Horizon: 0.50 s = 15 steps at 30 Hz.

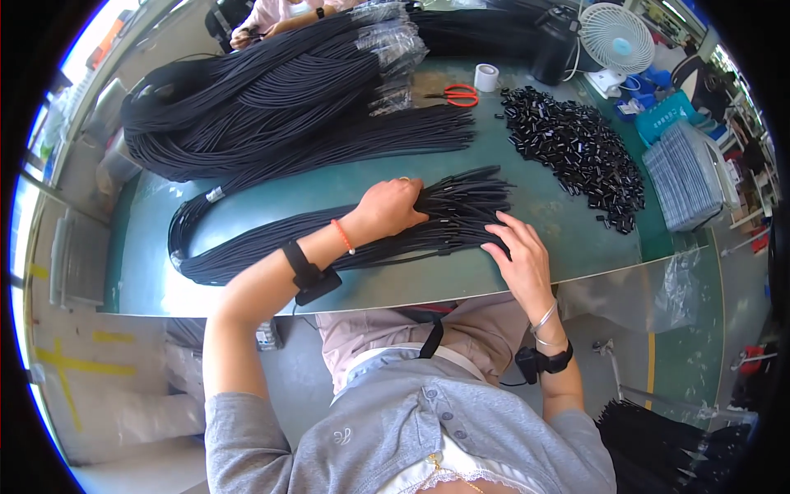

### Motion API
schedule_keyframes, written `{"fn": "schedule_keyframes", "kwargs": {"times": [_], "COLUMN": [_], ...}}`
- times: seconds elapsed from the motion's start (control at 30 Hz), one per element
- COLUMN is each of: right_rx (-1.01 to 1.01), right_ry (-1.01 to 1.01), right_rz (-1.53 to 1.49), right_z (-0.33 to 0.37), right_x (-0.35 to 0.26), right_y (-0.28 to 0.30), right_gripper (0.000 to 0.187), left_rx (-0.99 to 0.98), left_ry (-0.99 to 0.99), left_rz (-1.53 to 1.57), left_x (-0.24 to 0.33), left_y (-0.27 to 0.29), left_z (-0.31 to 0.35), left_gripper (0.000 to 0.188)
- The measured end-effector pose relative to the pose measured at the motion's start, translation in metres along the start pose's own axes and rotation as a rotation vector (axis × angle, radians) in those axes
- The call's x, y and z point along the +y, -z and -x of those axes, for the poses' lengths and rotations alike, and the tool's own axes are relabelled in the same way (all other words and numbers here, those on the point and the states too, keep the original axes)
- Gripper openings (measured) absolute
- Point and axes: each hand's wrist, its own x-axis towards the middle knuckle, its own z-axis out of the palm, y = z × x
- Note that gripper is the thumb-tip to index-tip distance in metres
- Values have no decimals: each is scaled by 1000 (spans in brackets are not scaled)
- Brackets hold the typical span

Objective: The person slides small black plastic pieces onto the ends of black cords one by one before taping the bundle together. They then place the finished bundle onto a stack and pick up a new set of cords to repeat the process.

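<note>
A bundle of thin black cables (280, 235) bends back in a U at the left of the green table, and its loose ends fan out at the middle. My left hand (391, 206) lies over the bundle just short of those ends, its fingers curled down around some of the cables. At the right tips of the cables, my right hand (522, 257) has its fingers apart. Its fingertips are close to the ends; whether they touch any is unclear. Small pale and dark bits show among the ends. Short black tube pieces (576, 148) lie heaped beyond my right hand.
A larger heap of coiled black cables (271, 99) with clear wrap (387, 41) covers the back left. Red-handled scissors (461, 95), a white tape roll (486, 78), a black bottle (555, 45), a fan (617, 39) and stacked grey trays (683, 177) stand behind. Another person's hand (247, 36) works across the table.
</note>
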Motion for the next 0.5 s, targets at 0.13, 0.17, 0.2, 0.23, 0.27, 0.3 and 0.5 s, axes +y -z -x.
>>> {"fn": "schedule_keyframes", "kwargs": {"times": [0.13, 0.17, 0.2, 0.23, 0.27, 0.3, 0.5], "right_rx": [3, -1, 8, 78, 147, 153, 94], "right_ry": [37, 47, 50, 25, 1, -1, -213], "right_rz": [-10, -23, -20, 20, 59, 67, -401], "right_z": [-4, -6, -9, -10, -12, -14, -52], "right_x": [0, 1, 1, 1, -1, -3, -24], "right_y": [15, 22, 31, 44, 56, 68, 99], "right_gripper": [27, 26, 26, 24, 23, 23, 27], "left_rx": [57, 178, 302, 424, 427, 454, 233], "left_ry": [18, -12, -38, -65, -72, -64, -24], "left_rz": [151, 195, 234, 277, 276, 421, 1349], "left_x": [1, 3, 2, -2, -8, -14, -22], "left_y": [-8, -14, -17, -17, -17, -17, 26], "left_z": [4, 9, 15, 18, 17, 16, 18], "left_gripper": [37, 35, 34, 32, 32, 32, 22]}}
